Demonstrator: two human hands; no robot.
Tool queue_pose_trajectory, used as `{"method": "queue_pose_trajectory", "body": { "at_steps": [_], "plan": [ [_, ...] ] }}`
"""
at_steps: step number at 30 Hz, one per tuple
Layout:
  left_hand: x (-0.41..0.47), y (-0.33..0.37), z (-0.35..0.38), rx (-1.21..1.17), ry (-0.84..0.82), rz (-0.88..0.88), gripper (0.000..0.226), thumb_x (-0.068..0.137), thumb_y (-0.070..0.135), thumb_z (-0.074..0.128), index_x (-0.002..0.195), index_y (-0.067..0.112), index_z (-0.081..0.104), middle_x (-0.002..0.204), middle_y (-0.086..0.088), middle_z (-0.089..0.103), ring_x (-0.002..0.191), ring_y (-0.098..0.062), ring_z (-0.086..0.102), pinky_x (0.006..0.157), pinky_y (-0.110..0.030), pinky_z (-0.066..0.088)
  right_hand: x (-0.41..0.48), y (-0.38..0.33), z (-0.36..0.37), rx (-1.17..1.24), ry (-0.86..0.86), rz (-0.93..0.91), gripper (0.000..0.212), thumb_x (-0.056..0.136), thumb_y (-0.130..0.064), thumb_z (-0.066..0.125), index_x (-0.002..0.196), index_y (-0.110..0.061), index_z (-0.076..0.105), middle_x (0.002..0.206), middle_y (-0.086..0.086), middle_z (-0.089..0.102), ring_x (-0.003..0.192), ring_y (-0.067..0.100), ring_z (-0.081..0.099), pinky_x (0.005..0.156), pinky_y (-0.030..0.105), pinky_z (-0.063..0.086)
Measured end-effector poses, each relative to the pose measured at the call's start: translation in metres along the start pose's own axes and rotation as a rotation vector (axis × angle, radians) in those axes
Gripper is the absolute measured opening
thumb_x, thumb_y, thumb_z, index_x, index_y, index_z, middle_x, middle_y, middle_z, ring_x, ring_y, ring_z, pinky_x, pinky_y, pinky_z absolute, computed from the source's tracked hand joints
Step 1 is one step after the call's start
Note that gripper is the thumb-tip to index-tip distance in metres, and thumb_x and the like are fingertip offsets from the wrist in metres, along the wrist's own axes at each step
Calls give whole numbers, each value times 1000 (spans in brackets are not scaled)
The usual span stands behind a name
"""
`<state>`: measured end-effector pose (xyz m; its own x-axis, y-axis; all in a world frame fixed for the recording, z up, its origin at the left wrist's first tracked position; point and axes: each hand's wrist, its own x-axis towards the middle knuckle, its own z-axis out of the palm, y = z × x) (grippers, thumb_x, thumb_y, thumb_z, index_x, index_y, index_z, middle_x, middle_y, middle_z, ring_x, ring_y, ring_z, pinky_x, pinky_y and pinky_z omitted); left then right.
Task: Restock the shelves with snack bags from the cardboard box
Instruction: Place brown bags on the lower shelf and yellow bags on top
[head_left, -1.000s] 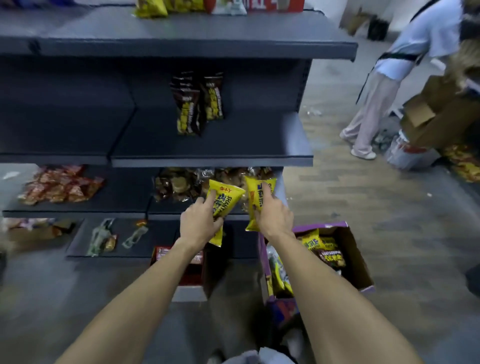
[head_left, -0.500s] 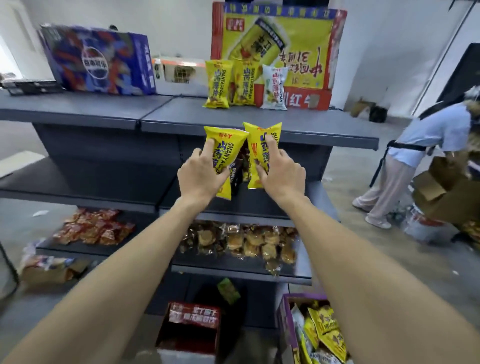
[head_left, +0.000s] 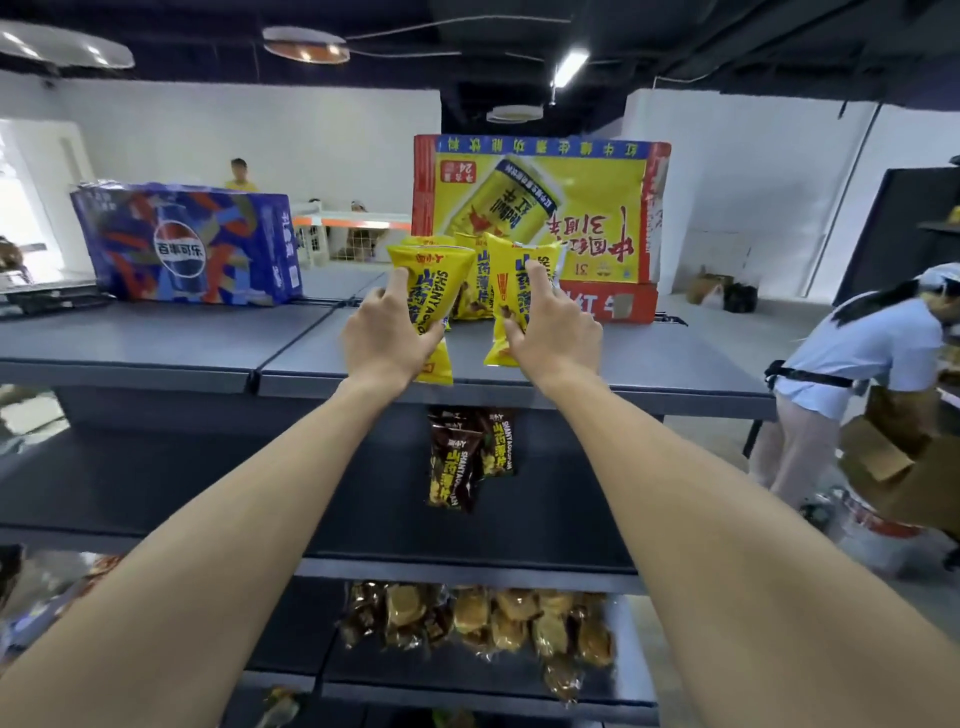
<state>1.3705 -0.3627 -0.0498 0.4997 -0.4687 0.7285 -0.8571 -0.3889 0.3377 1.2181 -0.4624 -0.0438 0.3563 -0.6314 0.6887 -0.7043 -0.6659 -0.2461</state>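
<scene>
— Grey top shelf (head_left: 156, 343) fills the middle of the view. Where are the snack bags?

— Two yellow ones hang over its front edge. The left hand (head_left: 387, 340) grips the left yellow bag (head_left: 434, 291) round its lower half, forefinger up its side. The right hand (head_left: 553, 332) clasps the right yellow bag (head_left: 511, 280) the same way. Neither is set down yet, I'd judge.

— And around them?

— More standing yellow bags (head_left: 475, 275) are just behind, against a red and yellow drink carton (head_left: 571, 208). A blue cola case (head_left: 187, 244) sits well to the left. Dark bags (head_left: 457, 462) stand on the shelf below, and brown packets (head_left: 483, 618) lie lower still.

— What could go wrong?

— The bags look puffy and narrow at the base. Let go too near the front edge, they could tip forward and fall. Pushed back hard, they might topple those behind.

— Anything you can't see?

— The cardboard box is out of view. The held bags cover most of the standing ones, so their number is unclear. A person in pale blue (head_left: 857, 353) at the right is partly cut off.
</scene>
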Motion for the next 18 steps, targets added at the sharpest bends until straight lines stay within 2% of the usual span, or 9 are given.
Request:
{"method": "queue_pose_trajectory", "body": {
  "at_steps": [9,11,15,18],
  "plan": [
    [70,-6,65,62,-35,-48,64,80,45,72,128,14,42,96,-13,64,88,-35,64,61,-35,41,83,20,66,-7,-44,17,64,93,-40,61,145,-27,27,114,8,63,87,34,67,60,33,40],
    [82,-12,77,66,-27,-58,65,79,46,72,127,14,41,94,-13,64,86,-35,64,61,-35,43,97,20,78,-6,-53,13,64,94,-39,60,146,-28,25,114,10,61,84,34,66,59,34,39],
    [99,-25,93,63,-8,-111,65,78,48,71,126,14,41,92,-14,65,85,-36,64,64,-38,48,120,13,98,-15,-77,3,66,94,-39,60,148,-28,23,115,10,61,95,34,65,63,36,41],
    [111,-33,102,46,16,-122,67,80,48,70,130,15,40,95,-14,64,86,-36,64,66,-41,51,134,6,112,-3,-91,-1,68,95,-38,59,150,-27,21,116,10,61,95,34,65,66,36,41]
  ]
}}
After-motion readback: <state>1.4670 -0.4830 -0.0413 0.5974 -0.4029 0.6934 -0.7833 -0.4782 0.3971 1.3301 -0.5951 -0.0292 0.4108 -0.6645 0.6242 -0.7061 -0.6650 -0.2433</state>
